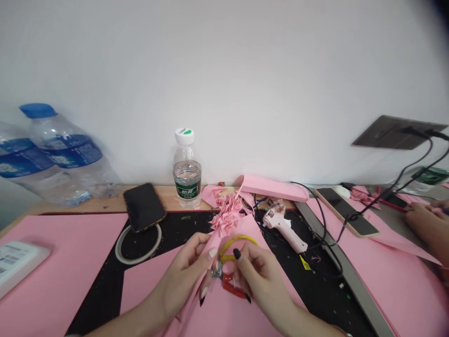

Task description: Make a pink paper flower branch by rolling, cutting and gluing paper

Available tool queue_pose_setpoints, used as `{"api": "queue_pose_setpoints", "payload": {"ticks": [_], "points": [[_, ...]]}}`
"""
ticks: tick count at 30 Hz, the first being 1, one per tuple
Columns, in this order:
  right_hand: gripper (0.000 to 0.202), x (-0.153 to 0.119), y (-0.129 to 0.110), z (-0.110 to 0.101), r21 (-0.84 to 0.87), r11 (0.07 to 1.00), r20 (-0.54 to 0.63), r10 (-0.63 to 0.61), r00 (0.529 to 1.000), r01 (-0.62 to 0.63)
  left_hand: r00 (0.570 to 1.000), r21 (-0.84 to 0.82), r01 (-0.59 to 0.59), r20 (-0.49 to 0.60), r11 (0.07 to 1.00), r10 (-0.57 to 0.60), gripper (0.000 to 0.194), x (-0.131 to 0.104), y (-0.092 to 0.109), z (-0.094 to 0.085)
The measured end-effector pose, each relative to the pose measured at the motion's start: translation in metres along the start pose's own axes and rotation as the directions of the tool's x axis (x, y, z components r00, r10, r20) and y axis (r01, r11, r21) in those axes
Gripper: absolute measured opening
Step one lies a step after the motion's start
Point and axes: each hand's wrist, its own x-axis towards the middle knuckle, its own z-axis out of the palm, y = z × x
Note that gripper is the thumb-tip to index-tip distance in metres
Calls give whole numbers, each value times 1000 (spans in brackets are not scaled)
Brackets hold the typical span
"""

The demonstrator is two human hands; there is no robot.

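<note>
My right hand (261,276) is closed on a pair of scissors with a yellow handle loop (242,238) and a red one (232,286). A bit of their metal shows beside the fingers of my left hand (185,271), pointing left; the blades are mostly hidden. Between thumb and fingers, my left hand pinches folded pink paper (206,252). Just beyond both hands lies a cluster of crumpled, ruffled pink paper pieces (226,213). Under my hands are pink sheets (210,323) on a black mat.
A pink glue gun (286,229) and black cables lie to the right. Behind stands a water bottle (187,173). A phone (143,206) rests on a tape roll (122,252) at left. Another phone (345,210) lies right. Another person's hand (424,224) is at the right edge.
</note>
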Motion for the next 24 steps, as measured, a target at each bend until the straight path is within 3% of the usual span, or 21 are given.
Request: {"api": "queue_pose_setpoints", "payload": {"ticks": [3, 5, 9, 12, 17, 21, 24], "points": [[41, -3, 3, 5, -9, 991, 150, 133, 980, -133, 1000, -28, 6, 9, 1000, -5, 24, 1, 13, 4], [41, -6, 5, 9, 3, 973, 295, 221, 930, -233, 1000, -41, -14, -16, 999, 14, 22, 4, 24, 9], [45, -12, 9, 18, -1, 963, 491, 235, 839, -269, 993, -104, -108, -58, 989, 102, 17, 17, 42, 21], [44, -17, 11, 26, 70, 964, 527, 181, 830, -255, 975, -80, -216, -64, 973, 211, 14, 30, 52, 29], [46, -26, 11, 41, 281, 899, 596, 109, 796, -335, 949, -71, -304, -113, 950, 296, 10, 53, 68, 34], [43, -31, 16, 52, 419, 862, 535, 20, 845, -285, 943, -95, -320, -128, 943, 307, 8, 65, 77, 35], [51, -33, 19, 56, 526, 779, 448, 86, 890, -340, 958, -124, -281, -100, 951, 270, 9, 63, 78, 38]]}}
